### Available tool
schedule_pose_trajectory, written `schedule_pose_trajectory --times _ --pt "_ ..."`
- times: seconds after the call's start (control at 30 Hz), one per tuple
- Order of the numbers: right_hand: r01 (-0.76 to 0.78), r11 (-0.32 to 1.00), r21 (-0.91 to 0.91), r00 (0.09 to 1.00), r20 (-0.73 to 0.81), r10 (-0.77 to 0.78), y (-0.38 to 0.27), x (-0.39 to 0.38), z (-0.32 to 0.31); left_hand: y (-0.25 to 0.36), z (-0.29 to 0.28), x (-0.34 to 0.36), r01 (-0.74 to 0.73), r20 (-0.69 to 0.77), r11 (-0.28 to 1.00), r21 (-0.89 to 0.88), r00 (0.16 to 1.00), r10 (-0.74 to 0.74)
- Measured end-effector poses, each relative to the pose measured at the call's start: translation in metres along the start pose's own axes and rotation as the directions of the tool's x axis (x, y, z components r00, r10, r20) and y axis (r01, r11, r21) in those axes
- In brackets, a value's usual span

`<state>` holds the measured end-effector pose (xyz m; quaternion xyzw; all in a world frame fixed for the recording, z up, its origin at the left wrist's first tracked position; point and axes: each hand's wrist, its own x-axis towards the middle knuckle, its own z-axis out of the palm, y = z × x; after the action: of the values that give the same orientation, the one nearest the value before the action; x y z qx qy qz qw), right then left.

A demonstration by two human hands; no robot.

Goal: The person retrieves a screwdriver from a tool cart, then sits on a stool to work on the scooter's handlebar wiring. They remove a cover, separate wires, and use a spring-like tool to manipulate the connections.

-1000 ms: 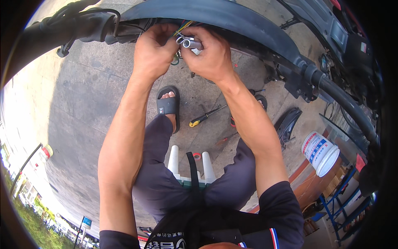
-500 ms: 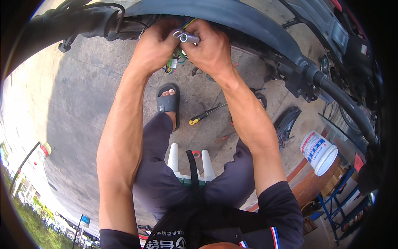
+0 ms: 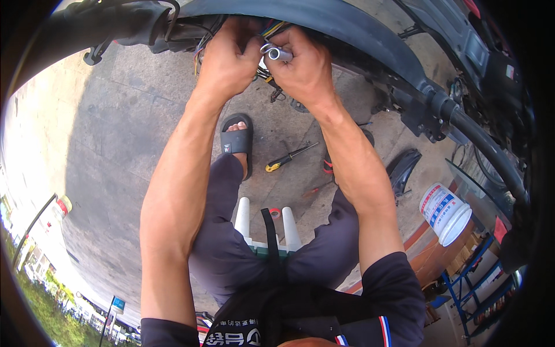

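A shiny metal coil spring (image 3: 281, 55) with a looped end sticks out of my right hand (image 3: 307, 72), whose fingers are closed around it. Beside the loop, my left hand (image 3: 226, 63) is curled shut, its thumb close to the metal; whatever lies inside its fingers is hidden. Both hands are under the edge of a curved dark vehicle panel (image 3: 324, 17). Coloured wires (image 3: 274, 27) come down between the hands, and more thin wires (image 3: 199, 52) hang left of my left hand. Just below the hands shows a black and yellow object (image 3: 266, 76), partly covered.
A yellow-and-black screwdriver (image 3: 278, 165) lies on the ground near my sandal (image 3: 236, 141). A roll of red tape (image 3: 276, 213) lies by the white stool legs (image 3: 243, 217). To the right are a black curved part (image 3: 403, 169), a white bucket (image 3: 444, 214) and a black tube (image 3: 485, 141).
Both hands have shifted slightly right with the spring. More of the wires left of my left hand shows now, and the black and yellow object has come into sight below the hands.
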<state>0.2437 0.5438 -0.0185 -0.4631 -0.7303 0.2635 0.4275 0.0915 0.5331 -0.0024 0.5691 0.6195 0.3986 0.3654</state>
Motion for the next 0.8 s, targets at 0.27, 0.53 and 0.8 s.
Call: schedule_pose_trajectory --times 0.27,0.53,0.8 --pt "-0.127 0.983 0.135 0.99 -0.044 0.134 -0.001 -0.005 0.004 0.007 -0.011 0.002 -0.062 0.068 0.996 0.059 0.996 0.058" --pt "-0.079 0.979 0.19 0.997 -0.009 0.082 -0.007 -0.007 -0.001 0.011 -0.013 0.006 -0.112 0.068 0.956 0.273 0.993 0.097" --pt "0.04 0.94 0.34 0.986 -0.164 0.017 -0.018 -0.022 -0.012 -0.002 -0.014 0.008 -0.03 0.062 0.994 0.101 0.998 0.024"
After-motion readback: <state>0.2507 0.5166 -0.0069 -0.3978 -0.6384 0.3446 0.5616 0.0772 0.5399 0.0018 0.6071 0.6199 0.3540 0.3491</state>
